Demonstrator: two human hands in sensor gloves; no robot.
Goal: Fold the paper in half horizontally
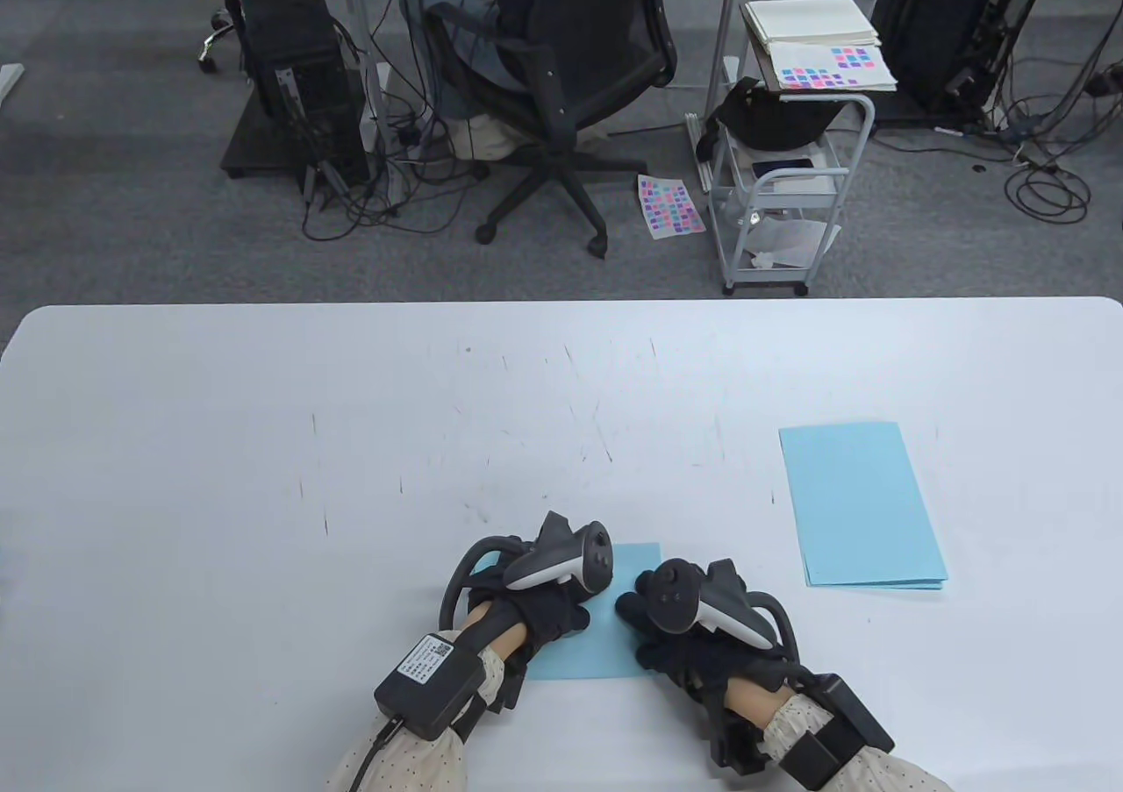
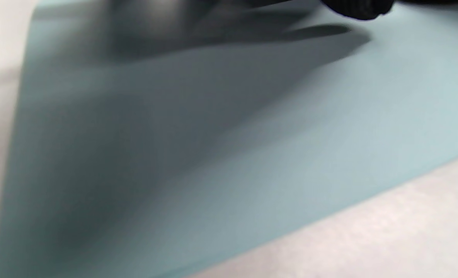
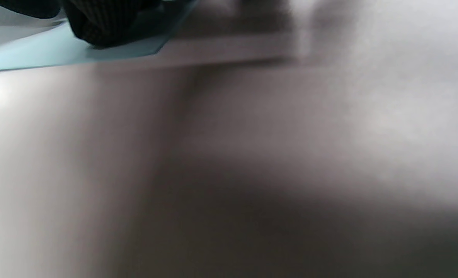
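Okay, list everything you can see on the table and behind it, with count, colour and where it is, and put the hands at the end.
table: one, white, fills the near half of the table view.
paper under the hands: one, light blue, flat at the near middle of the table.
paper stack: one, light blue, on the table's right side, apart from the hands; it looks folded.
office chair: one, black, on the carpet beyond the table.
cart: one, white, on the floor to the right of the chair, with papers on top.
sticker sheet: one, pink and blue squares, on the carpet beside the cart.
left hand: black glove, rests on the paper's left part.
right hand: black glove, rests at the paper's right edge.
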